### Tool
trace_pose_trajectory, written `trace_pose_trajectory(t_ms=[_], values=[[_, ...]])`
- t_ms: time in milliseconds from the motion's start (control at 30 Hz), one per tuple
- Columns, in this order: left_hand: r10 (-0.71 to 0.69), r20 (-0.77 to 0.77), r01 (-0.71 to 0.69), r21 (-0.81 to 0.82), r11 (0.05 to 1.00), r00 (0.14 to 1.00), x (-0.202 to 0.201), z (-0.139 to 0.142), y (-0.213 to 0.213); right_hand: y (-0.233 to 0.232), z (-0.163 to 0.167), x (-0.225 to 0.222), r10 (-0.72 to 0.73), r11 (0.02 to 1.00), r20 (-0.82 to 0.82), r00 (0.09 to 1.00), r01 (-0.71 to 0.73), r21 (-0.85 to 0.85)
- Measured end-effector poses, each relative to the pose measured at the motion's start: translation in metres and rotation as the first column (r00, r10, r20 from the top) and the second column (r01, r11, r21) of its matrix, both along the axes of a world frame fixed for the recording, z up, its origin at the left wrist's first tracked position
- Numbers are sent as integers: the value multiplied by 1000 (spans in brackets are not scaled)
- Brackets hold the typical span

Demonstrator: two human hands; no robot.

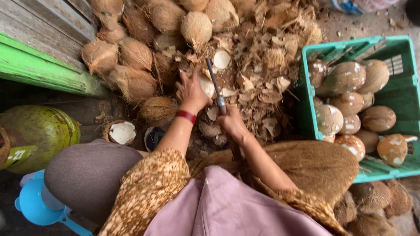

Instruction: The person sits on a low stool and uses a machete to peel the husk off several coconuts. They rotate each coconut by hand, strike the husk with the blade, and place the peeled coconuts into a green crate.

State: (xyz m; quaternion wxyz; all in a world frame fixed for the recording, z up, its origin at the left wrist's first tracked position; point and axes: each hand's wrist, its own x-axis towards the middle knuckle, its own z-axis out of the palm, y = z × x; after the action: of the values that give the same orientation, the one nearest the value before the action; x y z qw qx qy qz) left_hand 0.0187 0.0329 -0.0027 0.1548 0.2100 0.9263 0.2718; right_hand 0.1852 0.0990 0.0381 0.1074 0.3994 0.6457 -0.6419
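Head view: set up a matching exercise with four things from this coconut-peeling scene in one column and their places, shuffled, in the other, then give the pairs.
Things:
1. Peeled coconuts
2. Knife
3. Red wristband
4. Blue funnel

Places:
A. On the left hand's wrist
B. In the green crate
C. Bottom left corner, beside the green gas cylinder
D. In the right hand, blade against the coconut held by the left hand

Pairs: 1-B, 2-D, 3-A, 4-C
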Motion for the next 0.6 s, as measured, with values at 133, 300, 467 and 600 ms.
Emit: trace_pose_trajectory(t_ms=[133, 300, 467, 600], values=[[-10, 76, 11, -18, 1000, 997, 6, -3, -8, -1, 6, 13, 60, 971, -316, 947, 18, 238], [2, 34, -1, -32, 999, 999, 15, 3, -5, -1, -49, 7, -39, 994, 69, 997, 46, -102], [-39, 4, 39, -48, 998, 999, 16, 10, -14, -4, -56, 9, -109, 972, -37, 993, 99, -213], [-34, 11, 35, -99, 994, 999, 19, -1, -22, 3, 3, 8, -22, 999, 46, 999, 24, -35]])
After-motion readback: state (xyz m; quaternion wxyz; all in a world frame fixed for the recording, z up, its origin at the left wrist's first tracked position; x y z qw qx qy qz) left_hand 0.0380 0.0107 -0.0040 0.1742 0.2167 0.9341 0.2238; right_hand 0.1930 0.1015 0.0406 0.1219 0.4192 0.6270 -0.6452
